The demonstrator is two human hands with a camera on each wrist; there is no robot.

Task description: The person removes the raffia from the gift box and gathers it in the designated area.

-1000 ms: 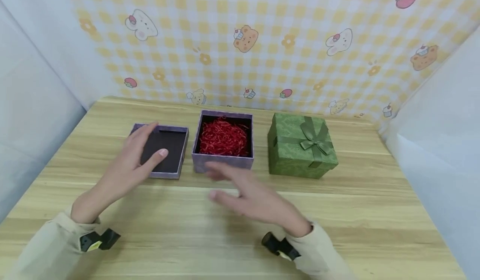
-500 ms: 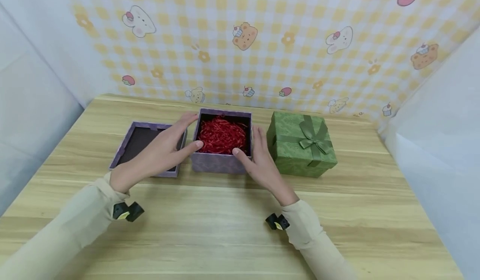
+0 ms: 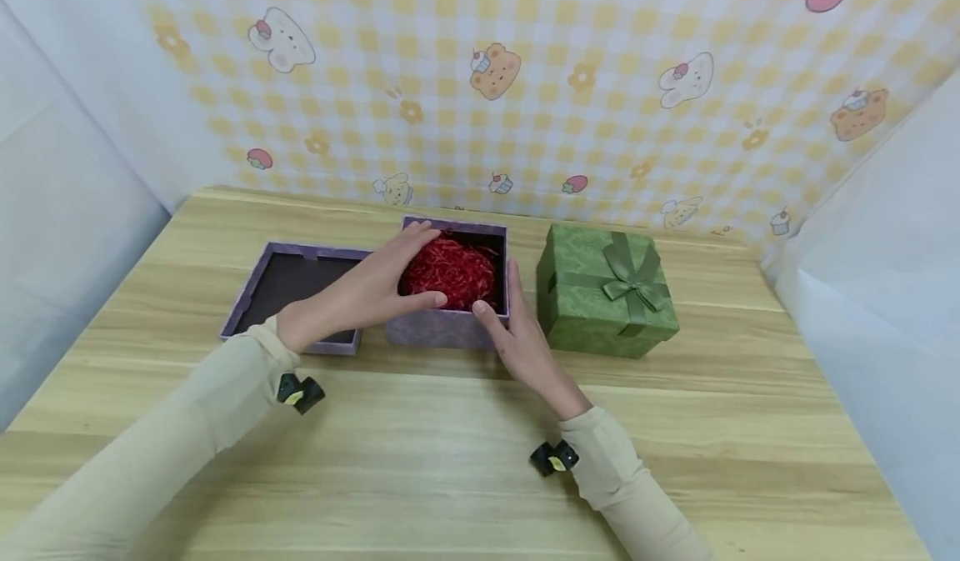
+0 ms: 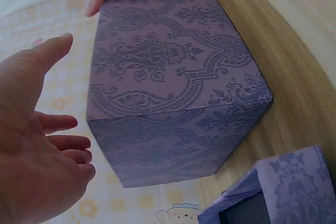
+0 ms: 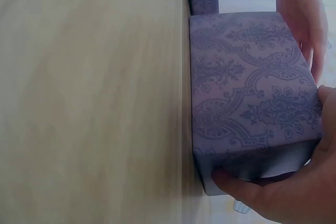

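Observation:
A purple patterned gift box (image 3: pixel 427 328) stands lidless on the table, filled with red shredded paper (image 3: pixel 453 271). My left hand (image 3: pixel 367 288) spreads over the box's left part, above the rim, its fingers and thumb holding nothing. In the left wrist view its fingers stay apart from the box wall (image 4: pixel 168 56). At the right front corner my right hand (image 3: pixel 528 357) holds the box, thumb over the front rim and fingers along the right side. The box's purple lid (image 3: pixel 246 294) lies upturned at left, dark inside, partly hidden by my left forearm.
A green gift box (image 3: pixel 600 328) with a ribbon bow (image 3: pixel 632 288) stands closed just right of my right hand. Behind the wooden table (image 3: pixel 450 453) hangs a yellow checked cloth (image 3: pixel 540 136). White sheets (image 3: pixel 75 161) border both sides.
Both hands came to the purple box from apart. My right hand settled on its right front corner; my left passed from over the lid to above the box's left side.

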